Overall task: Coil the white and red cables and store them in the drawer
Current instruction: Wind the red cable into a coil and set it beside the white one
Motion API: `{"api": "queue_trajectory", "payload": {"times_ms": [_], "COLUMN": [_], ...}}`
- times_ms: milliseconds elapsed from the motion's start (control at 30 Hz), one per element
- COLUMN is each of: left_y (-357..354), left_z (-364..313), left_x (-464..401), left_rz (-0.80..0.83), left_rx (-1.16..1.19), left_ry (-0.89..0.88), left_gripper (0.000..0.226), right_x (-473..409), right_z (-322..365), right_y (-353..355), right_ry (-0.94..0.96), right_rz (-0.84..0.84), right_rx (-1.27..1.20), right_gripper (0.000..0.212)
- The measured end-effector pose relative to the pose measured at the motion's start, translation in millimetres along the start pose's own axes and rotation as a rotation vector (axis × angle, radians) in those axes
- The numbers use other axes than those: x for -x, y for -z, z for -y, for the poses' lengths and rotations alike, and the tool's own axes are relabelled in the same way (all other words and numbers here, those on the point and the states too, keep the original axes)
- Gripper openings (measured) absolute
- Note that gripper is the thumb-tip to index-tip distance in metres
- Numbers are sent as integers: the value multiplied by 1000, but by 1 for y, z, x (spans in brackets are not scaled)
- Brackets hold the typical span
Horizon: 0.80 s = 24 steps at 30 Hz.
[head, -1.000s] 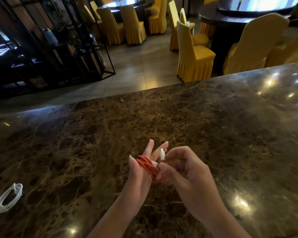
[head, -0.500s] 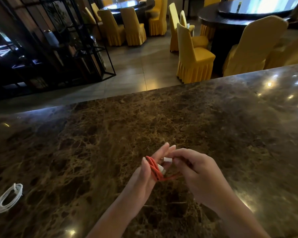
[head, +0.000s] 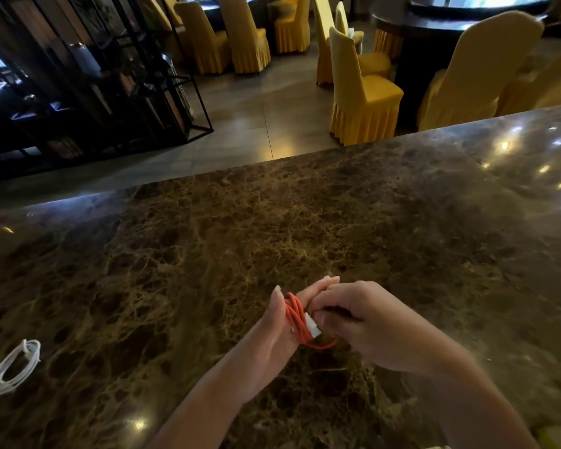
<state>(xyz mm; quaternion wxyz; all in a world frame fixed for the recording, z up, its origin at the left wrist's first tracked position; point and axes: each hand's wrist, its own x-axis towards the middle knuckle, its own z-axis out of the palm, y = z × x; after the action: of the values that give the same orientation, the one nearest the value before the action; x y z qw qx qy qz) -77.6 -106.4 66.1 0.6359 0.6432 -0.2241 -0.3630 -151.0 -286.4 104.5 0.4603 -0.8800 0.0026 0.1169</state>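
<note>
The red cable (head: 296,320) is wound in loops around the fingers of my left hand (head: 274,332), low in the middle of the view above the marble counter (head: 272,228). My right hand (head: 366,322) presses against those fingers from the right and pinches the cable's white plug end (head: 312,325); a short red loop hangs below the two hands. The white cable (head: 13,367) lies coiled on the counter at the far left, apart from both hands. No drawer is in view.
The counter's far edge runs across the upper middle; beyond it is tiled floor. Yellow-covered chairs (head: 360,89) and dark round tables (head: 434,30) stand behind. A black metal shelf rack (head: 88,79) fills the upper left.
My right hand has brought the white plug end in from above the coil to against my left fingers. The loose red tail has shortened to a small loop. The white cable has not moved.
</note>
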Motion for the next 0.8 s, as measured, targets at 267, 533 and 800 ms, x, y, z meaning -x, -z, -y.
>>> {"api": "queue_trajectory", "payload": {"times_ms": [267, 533, 800], "left_y": [-7, 1, -1], "left_z": [-5, -3, -2], "left_x": [11, 10, 4], "left_rz": [18, -58, -100], "left_rx": [294, 458, 586], "left_ry": [87, 19, 19], "left_gripper": [113, 112, 104], "right_x": [-11, -9, -10], "right_z": [-6, -16, -11], "right_y": [-28, -36, -58], "right_ry": [-75, 39, 30], "right_rz": [-364, -374, -596], "right_rx": [-596, -595, -343], "right_gripper": [7, 21, 21]}}
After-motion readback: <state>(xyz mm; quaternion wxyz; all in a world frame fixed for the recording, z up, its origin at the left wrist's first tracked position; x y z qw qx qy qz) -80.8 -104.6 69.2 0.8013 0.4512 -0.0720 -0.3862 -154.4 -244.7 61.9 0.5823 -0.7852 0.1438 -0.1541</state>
